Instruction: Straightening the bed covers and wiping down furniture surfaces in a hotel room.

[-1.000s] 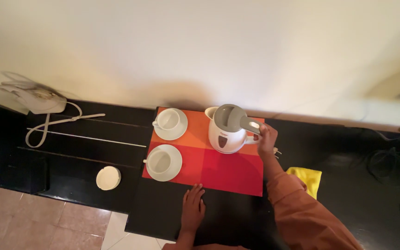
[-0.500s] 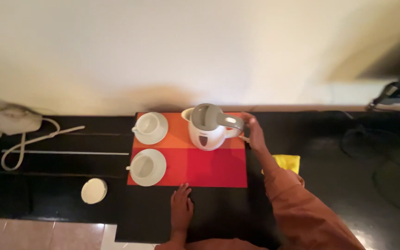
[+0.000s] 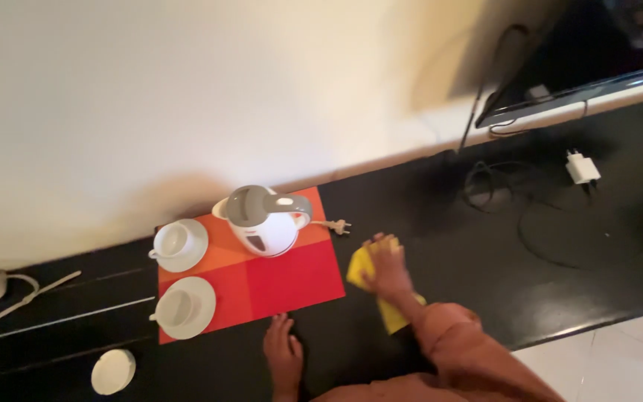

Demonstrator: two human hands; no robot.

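My right hand (image 3: 387,266) presses down on a yellow cloth (image 3: 359,268) that lies on the black counter (image 3: 485,253), just right of the red and orange mat (image 3: 292,283). My left hand (image 3: 283,351) rests flat on the counter below the mat's front edge, fingers apart. A white electric kettle with a grey lid (image 3: 265,219) stands at the back of the mat. Two white cups on saucers stand on the mat's left side, one at the back (image 3: 178,244) and one at the front (image 3: 183,307).
The kettle's plug (image 3: 338,225) lies by the mat's right edge. A white round lid (image 3: 112,371) sits at the front left. Black cables (image 3: 545,216) and a white charger (image 3: 582,167) lie to the right, below a dark screen (image 3: 582,59). A white cord (image 3: 9,298) lies far left.
My right hand has left the kettle handle and now lies on the yellow cloth to the right of the mat. The view has swung to the right. My left hand stays below the mat.
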